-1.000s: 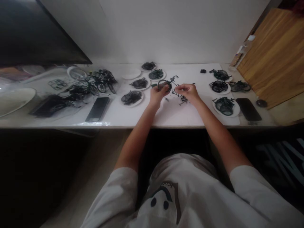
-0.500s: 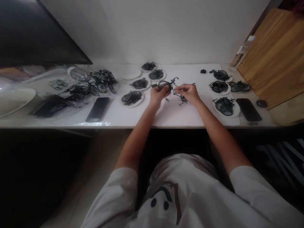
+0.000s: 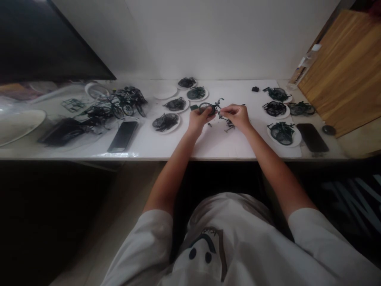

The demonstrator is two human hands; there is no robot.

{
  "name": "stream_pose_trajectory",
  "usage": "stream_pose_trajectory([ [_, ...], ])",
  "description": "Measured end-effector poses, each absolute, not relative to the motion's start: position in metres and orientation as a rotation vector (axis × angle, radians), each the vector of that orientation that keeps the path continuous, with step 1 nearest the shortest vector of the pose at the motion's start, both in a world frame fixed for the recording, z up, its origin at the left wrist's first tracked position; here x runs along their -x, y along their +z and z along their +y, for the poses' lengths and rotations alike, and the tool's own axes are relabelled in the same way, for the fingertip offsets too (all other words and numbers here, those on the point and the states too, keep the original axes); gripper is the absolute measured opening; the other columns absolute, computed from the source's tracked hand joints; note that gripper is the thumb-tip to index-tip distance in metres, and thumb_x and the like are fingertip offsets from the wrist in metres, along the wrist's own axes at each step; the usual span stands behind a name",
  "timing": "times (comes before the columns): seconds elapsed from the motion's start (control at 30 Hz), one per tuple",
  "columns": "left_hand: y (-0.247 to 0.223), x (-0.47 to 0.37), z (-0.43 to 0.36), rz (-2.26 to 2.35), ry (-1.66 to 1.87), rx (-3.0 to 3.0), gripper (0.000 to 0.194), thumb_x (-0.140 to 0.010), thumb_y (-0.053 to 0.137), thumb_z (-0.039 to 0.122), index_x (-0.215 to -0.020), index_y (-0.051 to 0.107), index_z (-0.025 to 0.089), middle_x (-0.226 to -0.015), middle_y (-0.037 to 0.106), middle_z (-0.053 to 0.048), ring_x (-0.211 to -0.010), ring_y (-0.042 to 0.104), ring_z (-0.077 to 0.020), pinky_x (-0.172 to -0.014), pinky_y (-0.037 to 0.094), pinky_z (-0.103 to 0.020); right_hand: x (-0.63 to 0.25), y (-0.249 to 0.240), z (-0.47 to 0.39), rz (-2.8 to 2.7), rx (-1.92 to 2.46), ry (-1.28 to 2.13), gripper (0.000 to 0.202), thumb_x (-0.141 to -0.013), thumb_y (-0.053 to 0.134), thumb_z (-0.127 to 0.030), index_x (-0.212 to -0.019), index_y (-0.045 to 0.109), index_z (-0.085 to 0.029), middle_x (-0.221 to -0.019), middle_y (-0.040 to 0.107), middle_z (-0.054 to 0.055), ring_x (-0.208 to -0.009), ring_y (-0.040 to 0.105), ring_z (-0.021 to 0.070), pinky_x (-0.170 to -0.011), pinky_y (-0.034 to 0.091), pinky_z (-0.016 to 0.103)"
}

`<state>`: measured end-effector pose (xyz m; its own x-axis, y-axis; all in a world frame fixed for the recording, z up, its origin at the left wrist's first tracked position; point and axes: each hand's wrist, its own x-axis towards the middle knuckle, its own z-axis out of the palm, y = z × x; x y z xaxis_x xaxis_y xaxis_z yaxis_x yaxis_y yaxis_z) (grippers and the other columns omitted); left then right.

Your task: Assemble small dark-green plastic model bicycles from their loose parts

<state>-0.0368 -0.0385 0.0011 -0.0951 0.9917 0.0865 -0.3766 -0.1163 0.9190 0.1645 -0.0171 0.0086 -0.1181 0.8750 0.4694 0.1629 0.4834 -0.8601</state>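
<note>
A small dark model bicycle (image 3: 218, 110), with one spoked wheel and handlebars showing, is held above the white work surface (image 3: 214, 147). My left hand (image 3: 199, 119) is closed round its wheel side, thumb on top. At its frame, the fingertips of my right hand (image 3: 237, 115) are pinched together; a thin dark tip sticks out above that hand, and I cannot make out what it belongs to. Below the right hand lie dark loose parts (image 3: 230, 126), partly hidden. A tiny dark piece (image 3: 209, 124) rests near my left hand.
Plates of dark bicycle parts stand left (image 3: 166, 122) and right (image 3: 284, 134). Several model bicycles (image 3: 127, 101) cluster at the left. A phone (image 3: 123, 136) lies left, another dark phone (image 3: 312, 137) right. A clear bottle (image 3: 303, 65) stands beside a wooden panel (image 3: 345, 67).
The model bicycle has tilted slightly, its wheel now looking flatter and its handlebars a little lower. Both hands keep their grip in nearly the same place.
</note>
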Motion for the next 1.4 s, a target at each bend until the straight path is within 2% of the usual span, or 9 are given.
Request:
stream_pose_trajectory([
  [0.3, 0.0071, 0.0349, -0.0425, 0.932, 1.467, -0.926, 0.019, -0.093, 0.087, 0.026, -0.093, 0.078, 0.01, -0.097, 0.084, -0.012, -0.096, 0.085, -0.0201, -0.104, 0.068, -0.036, -0.1636, 0.0092, -0.0174, -1.595, 0.886, 0.757, 0.031, -0.076, 0.099, -0.052, -0.083, 0.089, -0.024, -0.091, 0.085, 0.006, -0.087, 0.078, 0.0229, -0.075, 0.059, 0.034],
  [0.63, 0.0086, 0.0343, -0.0427, 0.954, 1.462, -0.891, 0.016, -0.095, 0.085, 0.023, -0.091, 0.077, 0.01, -0.095, 0.084, -0.012, -0.095, 0.085, -0.0204, -0.107, 0.067, -0.038, -0.1643, 0.0076, -0.0172, -1.659, 0.849, 0.678, 0.017, -0.083, 0.096, -0.038, -0.085, 0.089, -0.023, -0.092, 0.085, 0.007, -0.085, 0.076, 0.0215, -0.069, 0.054, 0.033],
  [1.07, 0.0061, 0.035, -0.0414, 0.934, 1.465, -0.908, 0.016, -0.095, 0.084, 0.024, -0.092, 0.077, 0.01, -0.094, 0.084, -0.012, -0.095, 0.086, -0.0216, -0.107, 0.068, -0.041, -0.1642, 0.0065, -0.0173, -1.678, 0.871, 0.657, 0.028, -0.084, 0.095, -0.052, -0.086, 0.088, -0.025, -0.092, 0.084, 0.007, -0.085, 0.075, 0.0221, -0.072, 0.056, 0.036],
  [1.3, 0.0075, 0.0345, -0.0428, 0.944, 1.45, -0.905, 0.015, -0.096, 0.083, 0.024, -0.092, 0.077, 0.01, -0.095, 0.084, -0.012, -0.096, 0.086, -0.0206, -0.109, 0.067, -0.04, -0.1633, 0.0039, -0.0143, -1.669, 0.902, 0.645, 0.023, -0.083, 0.095, -0.046, -0.085, 0.088, -0.024, -0.091, 0.084, 0.006, -0.083, 0.073, 0.021, -0.073, 0.055, 0.035],
  [1.4, 0.0075, 0.0345, -0.0429, 0.927, 1.457, -0.898, 0.017, -0.094, 0.085, 0.024, -0.091, 0.076, 0.01, -0.092, 0.083, -0.011, -0.092, 0.085, -0.0197, -0.11, 0.067, -0.04, -0.1637, 0.0021, -0.0133, -1.665, 0.895, 0.662, 0.02, -0.084, 0.094, -0.039, -0.096, 0.09, -0.024, -0.091, 0.084, 0.006, -0.083, 0.073, 0.0208, -0.074, 0.055, 0.035],
])
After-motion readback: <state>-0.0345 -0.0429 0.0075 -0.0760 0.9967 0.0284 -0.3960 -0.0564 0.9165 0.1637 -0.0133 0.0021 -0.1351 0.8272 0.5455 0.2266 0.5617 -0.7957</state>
